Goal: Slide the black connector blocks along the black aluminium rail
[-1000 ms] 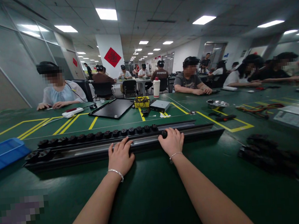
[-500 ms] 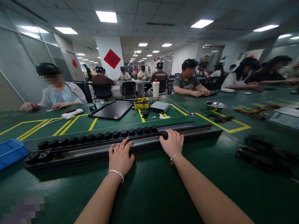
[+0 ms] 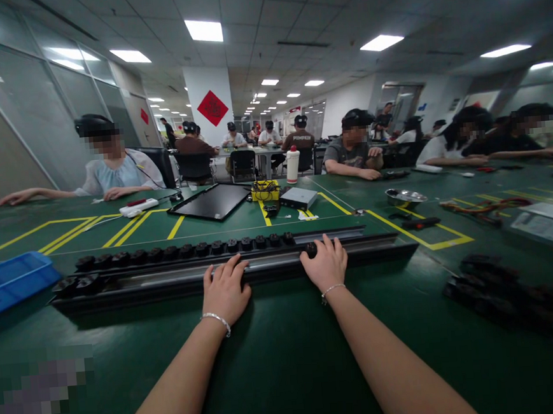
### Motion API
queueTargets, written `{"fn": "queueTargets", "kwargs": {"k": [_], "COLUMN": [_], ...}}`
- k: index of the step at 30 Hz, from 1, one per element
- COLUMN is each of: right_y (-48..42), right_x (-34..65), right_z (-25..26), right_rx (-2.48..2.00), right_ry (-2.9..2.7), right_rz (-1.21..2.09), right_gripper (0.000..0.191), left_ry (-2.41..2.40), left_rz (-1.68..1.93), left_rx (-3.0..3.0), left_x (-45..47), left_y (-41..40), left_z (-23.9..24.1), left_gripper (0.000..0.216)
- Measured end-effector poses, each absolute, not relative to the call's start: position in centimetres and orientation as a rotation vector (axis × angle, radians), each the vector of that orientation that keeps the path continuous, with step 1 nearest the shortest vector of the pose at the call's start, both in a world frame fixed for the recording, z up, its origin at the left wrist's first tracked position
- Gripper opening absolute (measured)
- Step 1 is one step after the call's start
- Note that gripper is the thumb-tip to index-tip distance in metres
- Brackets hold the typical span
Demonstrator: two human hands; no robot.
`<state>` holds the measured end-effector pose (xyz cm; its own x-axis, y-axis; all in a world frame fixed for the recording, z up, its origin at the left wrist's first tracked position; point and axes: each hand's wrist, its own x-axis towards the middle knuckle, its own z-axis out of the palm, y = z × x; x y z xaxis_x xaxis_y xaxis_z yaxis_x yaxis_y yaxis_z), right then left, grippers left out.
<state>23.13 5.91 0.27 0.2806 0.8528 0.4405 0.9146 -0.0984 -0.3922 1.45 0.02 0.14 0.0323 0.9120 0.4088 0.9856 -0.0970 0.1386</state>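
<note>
One shallow blue plastic tray [image 3: 15, 288] with raised, straight walls sits at the far left of the smooth dark-green desk [image 3: 284, 366]. Just right of it, two squat black pieces [image 3: 76, 285], knobbly on top, sit at the left end of the near rail [image 3: 274, 272], a long, straight black channel with a greyish, metallic-looking strip along its trough. Behind it and roughly parallel, the rear rail [image 3: 329, 234] bears a close-set row of rounded black pieces [image 3: 186, 250]; only its right end is bare. Beyond lie a slim white power strip [image 3: 137, 207] and a flat, dark, rectangular panel [image 3: 212, 202], softly glossy.

Near the middle, the left hand [image 3: 225, 291] rests on the near rail, fingers loosely spread over its edge, the thumb apart, grasping no separate piece. Past it stand a yellow box [image 3: 264, 191] with tangled black cable, a pale cylindrical bottle [image 3: 292, 165] with a red cap and a flat grey metal case [image 3: 299, 197].

The right hand [image 3: 326, 265] bends its thumb and fingers around a small dark knob [image 3: 311, 249] on the near rail, the gap between them nearly closed.

Farther right come a shiny round steel bowl [image 3: 404, 197], a jumbled black heap [image 3: 503, 291], blurred, thin multicoloured wires [image 3: 484, 206] and a boxy grey metal unit [image 3: 550, 224].
</note>
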Motion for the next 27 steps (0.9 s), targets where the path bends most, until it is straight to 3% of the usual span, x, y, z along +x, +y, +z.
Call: {"fn": "queueTargets", "kwargs": {"k": [27], "right_y": [6.05], "right_x": [23.17], "right_z": [0.10], "right_rx": [-1.908], "right_ry": [-1.570], "right_rz": [-0.100], "right_gripper": [0.045], "left_ry": [-1.946], "left_rz": [-0.595], "left_rx": [-2.115], "left_x": [1.40], "left_y": [0.02], "left_z": [0.14], "left_gripper": [0.046]}}
